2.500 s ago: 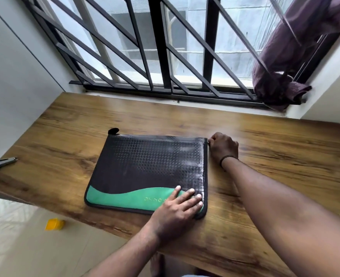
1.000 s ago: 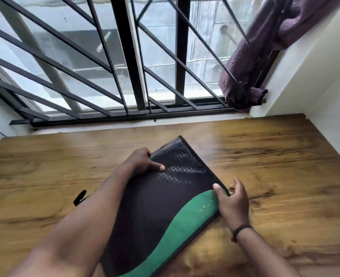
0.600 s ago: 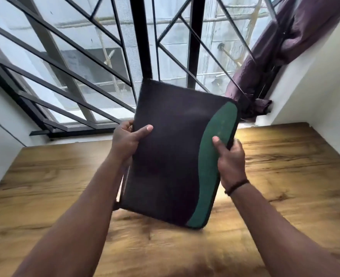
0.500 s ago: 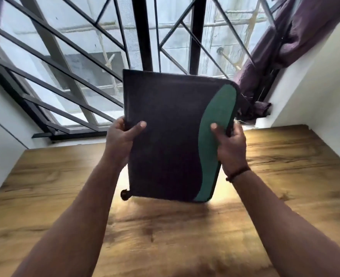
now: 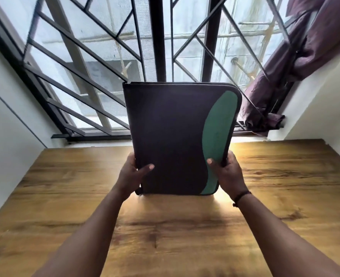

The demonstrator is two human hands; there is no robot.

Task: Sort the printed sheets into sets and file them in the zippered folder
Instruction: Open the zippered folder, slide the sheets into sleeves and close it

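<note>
— Forearms reach forward from the bottom corners, both raised over the wooden table [image 5: 285,196]. What are the fingers doing?

— Left hand [image 5: 132,174] grips the zippered folder [image 5: 171,136] near its lower left edge, thumb across the front, fingers hidden behind. Right hand [image 5: 228,172] holds the lower right edge the same way, thumb on the green panel.

— And the folder?

— Upright between the thumbs, its bottom edge clear of the table. Bare wood spreads outward from both hands. Beyond the fingertips stands the window grille [image 5: 85,66]; a purple curtain [image 5: 305,47] hangs far right.
</note>
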